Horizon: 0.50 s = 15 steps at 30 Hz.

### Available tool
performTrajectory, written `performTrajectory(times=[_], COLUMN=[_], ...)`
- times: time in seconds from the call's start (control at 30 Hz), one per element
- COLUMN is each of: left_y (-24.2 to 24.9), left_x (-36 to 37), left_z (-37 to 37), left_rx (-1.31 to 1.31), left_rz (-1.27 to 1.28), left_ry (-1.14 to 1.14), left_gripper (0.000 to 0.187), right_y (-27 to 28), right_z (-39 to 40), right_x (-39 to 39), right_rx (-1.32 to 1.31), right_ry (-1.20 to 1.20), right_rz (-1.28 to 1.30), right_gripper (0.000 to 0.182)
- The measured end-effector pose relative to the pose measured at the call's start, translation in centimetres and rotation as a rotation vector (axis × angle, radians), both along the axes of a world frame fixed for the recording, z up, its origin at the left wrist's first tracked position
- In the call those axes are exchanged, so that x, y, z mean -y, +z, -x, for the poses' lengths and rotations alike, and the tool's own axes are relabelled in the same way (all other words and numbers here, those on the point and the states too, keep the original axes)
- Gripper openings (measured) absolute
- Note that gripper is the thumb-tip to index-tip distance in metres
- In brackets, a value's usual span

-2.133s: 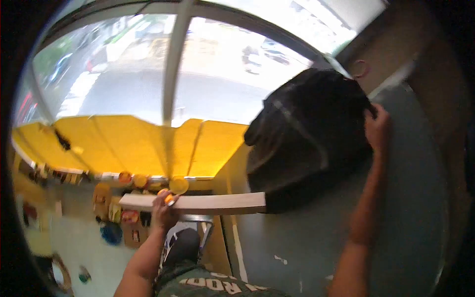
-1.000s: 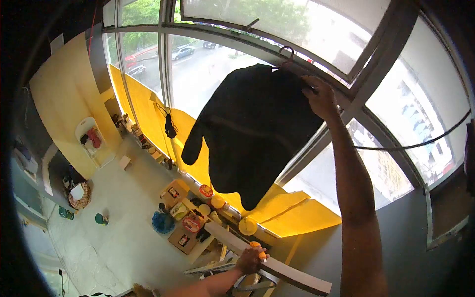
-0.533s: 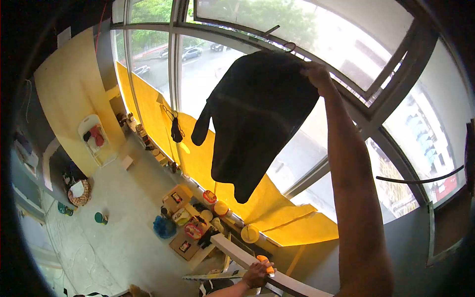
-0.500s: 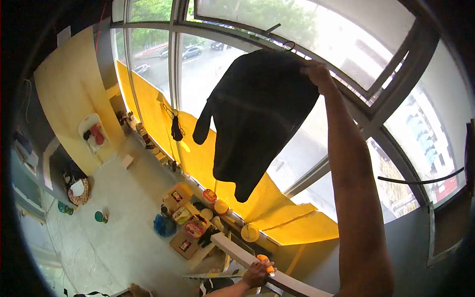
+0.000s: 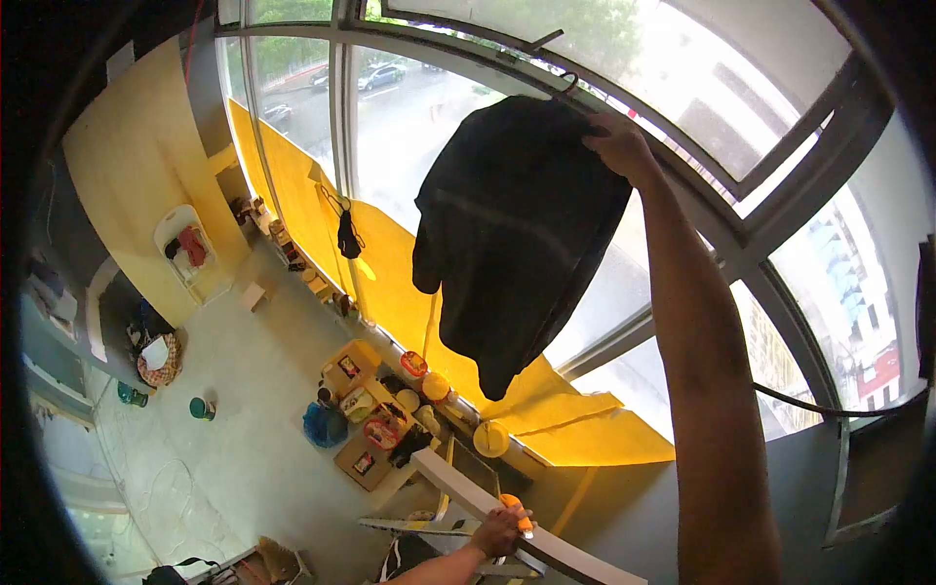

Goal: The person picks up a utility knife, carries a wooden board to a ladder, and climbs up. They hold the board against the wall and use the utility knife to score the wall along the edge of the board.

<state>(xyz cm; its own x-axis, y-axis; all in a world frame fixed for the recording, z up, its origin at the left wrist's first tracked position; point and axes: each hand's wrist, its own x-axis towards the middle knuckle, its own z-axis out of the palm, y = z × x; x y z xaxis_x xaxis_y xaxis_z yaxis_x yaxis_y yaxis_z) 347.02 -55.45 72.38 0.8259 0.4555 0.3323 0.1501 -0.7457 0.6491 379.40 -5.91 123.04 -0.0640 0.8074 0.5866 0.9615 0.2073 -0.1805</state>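
Right hand [image 5: 616,146] was raised to the window frame [image 5: 741,229], fingers clenched on the shoulder of a black shirt [image 5: 517,229] at its top edge. The shirt hung off a hanger; only the hook [image 5: 567,82] showed, right at the upper frame bar, and I couldn't tell whether it was seated on the bar. The shirt draped down in front of the glass, one sleeve dangling on the left.

Left hand [image 5: 499,531] was low, gripping the top edge of a white board [image 5: 507,517], with something orange [image 5: 514,506] clamped under the fingers.

Yellow panels [image 5: 390,292] covered the lower window. Boxes and containers [image 5: 375,429] sat on the floor along the foot of the window wall, and a white chair [image 5: 185,253] stood by the left wall.
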Motion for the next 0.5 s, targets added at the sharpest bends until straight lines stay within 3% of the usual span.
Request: performTrajectory(times=[0.07, 0.13, 0.23, 0.33, 0.5], left_y=[0.4, 0.5, 0.5, 0.2, -0.6], left_x=[0.1, 0.3, -0.2, 0.1, 0.3], left_z=[0.2, 0.3, -0.2, -0.1, -0.7], left_rx=[-0.034, -0.060, -0.085, -0.075, -0.054], left_rz=[0.020, 0.010, 0.002, 0.017, 0.034], left_ry=[0.001, -0.013, -0.027, -0.027, 0.032], left_gripper=[0.052, 0.052, 0.051, 0.051, 0.050], right_y=[0.2, 2.5, 1.3, 1.2, -0.3], right_z=[-0.3, 3.7, 5.3, 6.3, 5.6], right_x=[0.4, 2.3, 1.8, 0.6, 1.2], right_rx=[0.103, 0.101, 0.191, 0.109, 0.138], right_ry=[-0.068, -0.225, -0.211, -0.258, -0.219], right_rz=[0.016, 0.294, 0.086, 0.192, 0.159], right_gripper=[0.042, 0.043, 0.042, 0.043, 0.051])
